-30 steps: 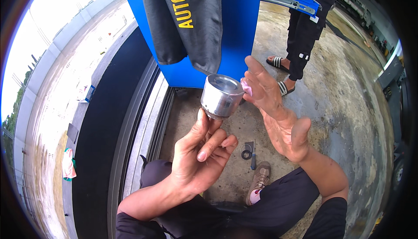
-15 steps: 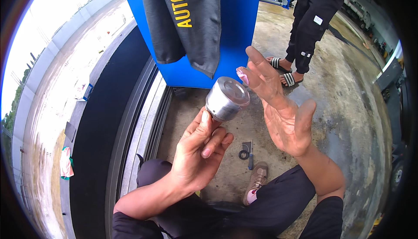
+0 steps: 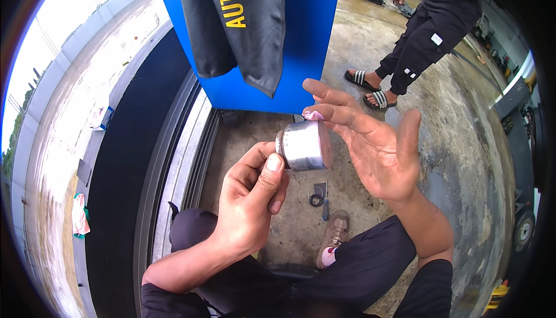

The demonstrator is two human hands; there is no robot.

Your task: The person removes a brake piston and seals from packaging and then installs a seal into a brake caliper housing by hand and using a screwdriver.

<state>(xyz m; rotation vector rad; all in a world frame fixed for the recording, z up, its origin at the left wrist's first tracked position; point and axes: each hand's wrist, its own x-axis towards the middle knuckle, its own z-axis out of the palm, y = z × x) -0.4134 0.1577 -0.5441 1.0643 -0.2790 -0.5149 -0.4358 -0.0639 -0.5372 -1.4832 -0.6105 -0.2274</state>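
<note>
A silvery metal piston (image 3: pixel 304 146) lies sideways in the air in front of me, its round flat end facing right. My left hand (image 3: pixel 249 199) pinches its left end between thumb and fingers. Close to the piston's right side, my right hand (image 3: pixel 370 150) is open, palm toward the piston and fingers apart. Something small and pink (image 3: pixel 313 115) sits at one right fingertip, just above the piston's upper edge. Whether it is wrapped round the finger or only stuck there, I cannot tell, nor whether that fingertip touches the piston.
Ahead stands a blue cabinet (image 3: pixel 310 40) with a dark cloth (image 3: pixel 255 46) draped over it. On the concrete floor lie a blue-handled screwdriver (image 3: pixel 325 209) and a black ring (image 3: pixel 315 200), near my shoe (image 3: pixel 336 234). Another person (image 3: pixel 428 46) stands at the upper right. A black ledge (image 3: pixel 124 179) runs along the left.
My left hand has tipped the piston from nearly upright onto its side, its flat end now toward the right. My right hand has come lower and nearer the piston. The other person's arms have moved.
</note>
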